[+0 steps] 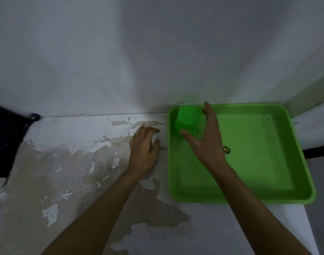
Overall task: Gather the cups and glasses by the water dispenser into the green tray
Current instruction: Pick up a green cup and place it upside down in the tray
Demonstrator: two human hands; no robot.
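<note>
1. While the right hand (206, 138) hovers over the upper left corner of the green tray (293, 144), its fingers (209, 111) are spread wide, thumb pointing left and the rest pointing up the frame. It isn't pinching anything as far as I can see.
2. Sitting in that same upper left corner of the tray is a green cup (187, 118), upside down by the look of it, wider end toward the tray floor. It's blurry, so take that with a grain of salt. The right thumb is just below it and the fingertips are just to its right; I can't tell if either actually touches the cup.
3. Over to the left, the left hand (144, 150) is down on the tabletop (203, 227), just beside the tray's left wall. Its fingers are curled and bunched together around something pale, maybe a clear glass or a white cup, but the hand covers most of it and I honestly can't tell what it is.
4. Tray sits center right of the frame, pushed up close to the white wall (157, 52) behind it. There's a small round dark sticker (226, 150) on the tray floor near the right wrist.
5. Tabletop is rough: white coating peeling off in big patches, brownish surface showing across the lower left.
6. Something dark (4, 140) with a black cord (33, 117) sits at the far left edge.
</note>
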